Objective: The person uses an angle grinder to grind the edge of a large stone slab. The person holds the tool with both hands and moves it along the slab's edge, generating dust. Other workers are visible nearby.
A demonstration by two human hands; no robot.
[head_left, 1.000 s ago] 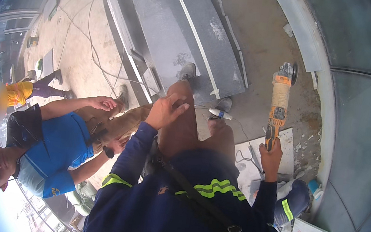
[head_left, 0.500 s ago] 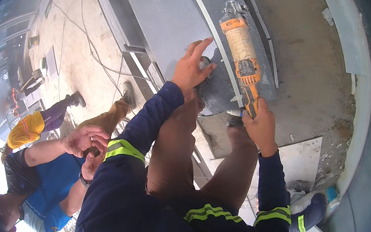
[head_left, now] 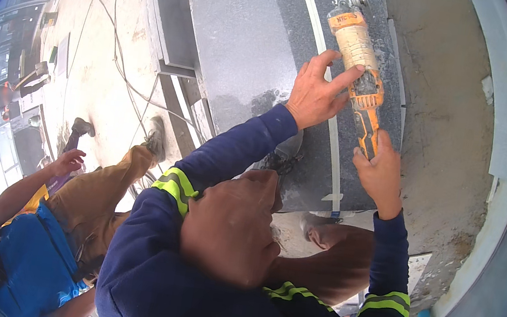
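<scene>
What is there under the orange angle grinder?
A grey slab shows around the grinder; the patch directly beneath its body is hidden, so contact cannot be told.

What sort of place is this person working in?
Probably a building site. The right hand grips a dusty orange angle grinder over a dark grey slab, loose cables trail across the pale ground, and a co-worker in blue is close by.

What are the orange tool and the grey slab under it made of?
Orange tool: probably plastic, with a moulded, dusty look; its head seems metal, from the silvery sheen. Grey slab: possibly stone or tile, matte and finely speckled; hard to tell which.
</scene>
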